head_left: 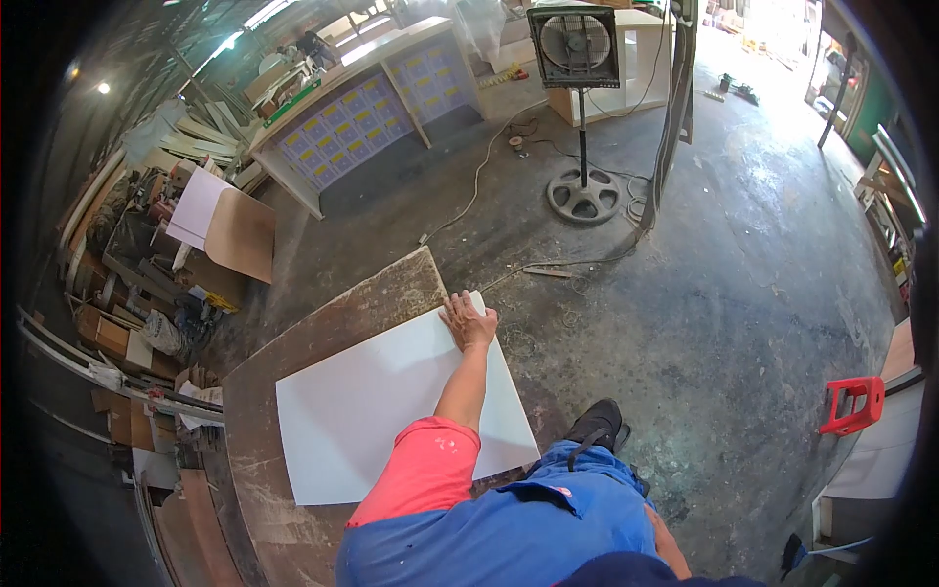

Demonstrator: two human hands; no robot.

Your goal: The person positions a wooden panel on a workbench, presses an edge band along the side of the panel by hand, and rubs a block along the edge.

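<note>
A large white board [381,391] lies flat on a worn brown work surface [323,338]. My left hand [468,321], at the end of a red sleeve, is palm down at the board's far right corner. Its fingers and thumb are around a small white block [477,300], mostly hidden beneath the hand. Only a piece of my right forearm shows beside the blue apron at the bottom; my right hand is out of view.
A fan on a stand [580,98] rises from the concrete floor, with cables [587,262] around it. A long cabinet [342,122] stands beyond the work surface. Scrap boards [201,137] pile up on the left; a red stool [853,406] is at the right.
</note>
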